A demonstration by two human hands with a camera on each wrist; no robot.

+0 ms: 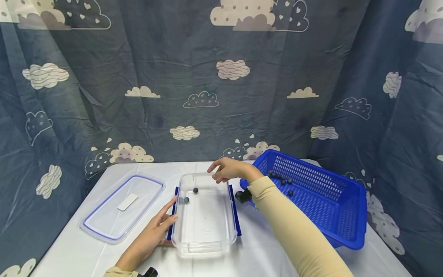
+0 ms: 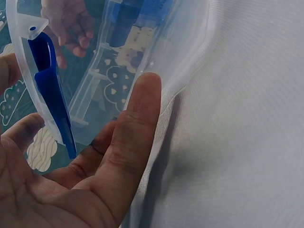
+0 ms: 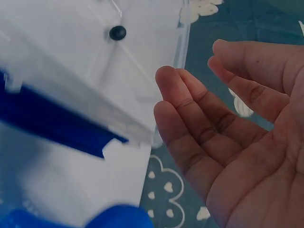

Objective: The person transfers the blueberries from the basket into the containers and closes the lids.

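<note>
A clear lidless plastic box [image 1: 204, 248] with blue side latches stands on the table. Two small dark balls [image 1: 195, 190] lie inside, toward its back left; their exact kind is unclear. My left hand [image 1: 152, 234] rests against the box's left side, fingers fairly straight around the blue latch [image 2: 52, 90]. Over the box's back right corner hovers my right hand [image 1: 230, 169]. In the right wrist view its fingers [image 3: 183, 128] are loosely bent, with nothing between them. One dark ball [image 3: 118, 33] shows in the box beyond that hand.
At the right, a blue perforated basket [image 1: 346, 192] holds several dark balls [image 1: 283, 181]; my right forearm crosses in front of it. A clear lid [image 1: 100, 219] with a blue seal lies on the white table [image 1: 155, 168] at left. A cloud-patterned curtain [image 1: 194, 50] hangs behind.
</note>
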